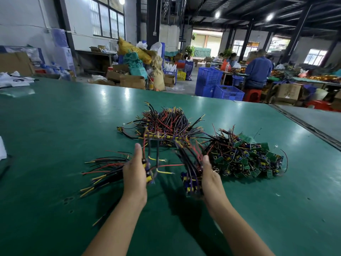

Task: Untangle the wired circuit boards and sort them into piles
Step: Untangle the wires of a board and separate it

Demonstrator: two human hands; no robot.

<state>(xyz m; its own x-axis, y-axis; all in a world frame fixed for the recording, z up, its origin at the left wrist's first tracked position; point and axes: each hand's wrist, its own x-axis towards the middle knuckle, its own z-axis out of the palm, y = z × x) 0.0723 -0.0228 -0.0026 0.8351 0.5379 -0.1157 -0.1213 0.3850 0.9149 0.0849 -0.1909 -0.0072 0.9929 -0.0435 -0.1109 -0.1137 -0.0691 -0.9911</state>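
My left hand grips a small bunch of wired boards whose red, black and yellow wires fan out to the left over the green table. My right hand grips a second bunch of wired boards, blurred, with its wires pointing up and away. Behind both hands lies a neat pile of boards with wires standing up. To the right sits a tangled heap of green circuit boards. The undersides of both hands and their fingers are mostly hidden.
White papers and plastic lie at the table's far left corner. A white object pokes in at the left edge. Blue crates, cardboard boxes and seated people at other tables fill the hall behind. A grey table adjoins on the right.
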